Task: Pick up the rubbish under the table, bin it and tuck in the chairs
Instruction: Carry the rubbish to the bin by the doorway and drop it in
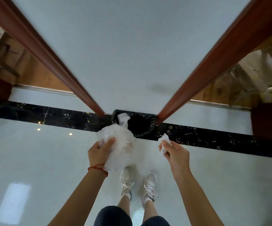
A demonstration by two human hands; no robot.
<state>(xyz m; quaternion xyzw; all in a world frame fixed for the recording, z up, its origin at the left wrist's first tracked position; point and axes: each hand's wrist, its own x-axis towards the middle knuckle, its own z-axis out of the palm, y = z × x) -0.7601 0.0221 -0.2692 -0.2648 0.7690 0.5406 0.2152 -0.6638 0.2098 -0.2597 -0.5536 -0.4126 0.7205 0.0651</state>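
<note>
Looking down from the head camera, both arms reach forward above a glossy white floor [34, 160]. The left hand [99, 152] grips a crumpled clear plastic bag [120, 144]; its fingers [110, 141] curl round the bag's left side, and a red string bracelet [97, 168] sits on that wrist. The right hand [175, 154] pinches a small white paper ball [164, 141] between thumb and curled fingers. Just beyond the bag stands a bin with a black liner [140, 126], on the black marble strip [50, 115] of the floor, between two red-brown wooden frame posts [213, 62]. White sneakers [150, 185] stand on the floor below the hands.
</note>
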